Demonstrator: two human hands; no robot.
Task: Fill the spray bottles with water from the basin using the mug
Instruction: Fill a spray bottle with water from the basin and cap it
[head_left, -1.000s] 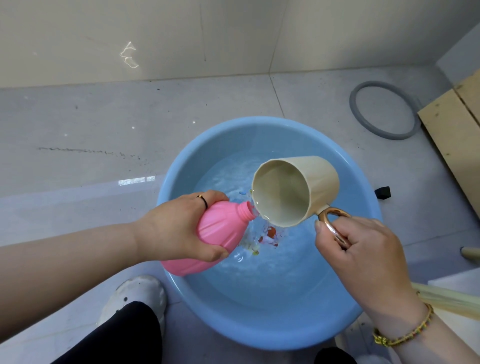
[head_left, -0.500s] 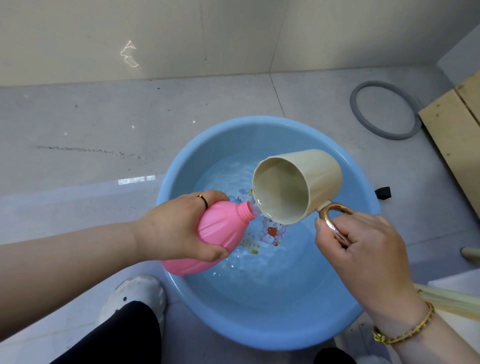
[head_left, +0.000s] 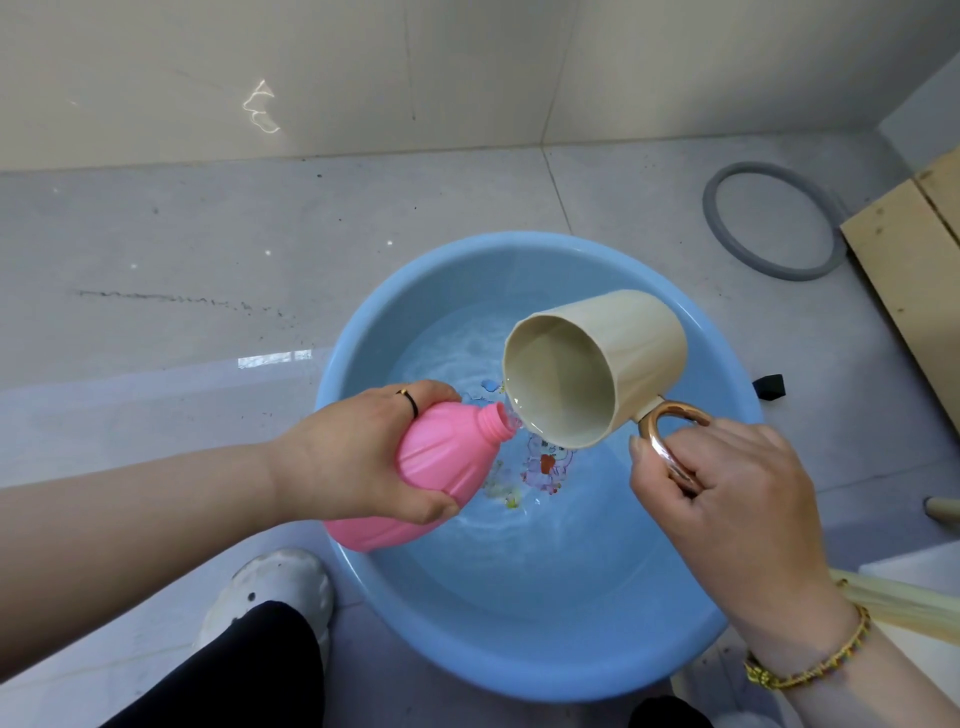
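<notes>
A blue basin (head_left: 545, 670) with water stands on the tiled floor. My left hand (head_left: 353, 457) grips a pink spray bottle (head_left: 441, 467) with no cap, tilted over the basin with its open neck pointing right. My right hand (head_left: 727, 499) holds the gold handle of a cream mug (head_left: 623, 343). The mug is tipped far over toward the bottle's neck, its rim just beside it. A thin stream of water runs from the mug's lip at the neck.
A grey ring (head_left: 769, 228) lies on the floor at the back right, beside a wooden board (head_left: 904, 270). A small black object (head_left: 770, 385) sits right of the basin. My white shoe (head_left: 270, 592) is at the basin's left front. A tiled wall rises behind.
The mug has risen and tipped further, so its base now points higher. The bottle and my left hand have stayed nearly still. The water surface under them has calmed.
</notes>
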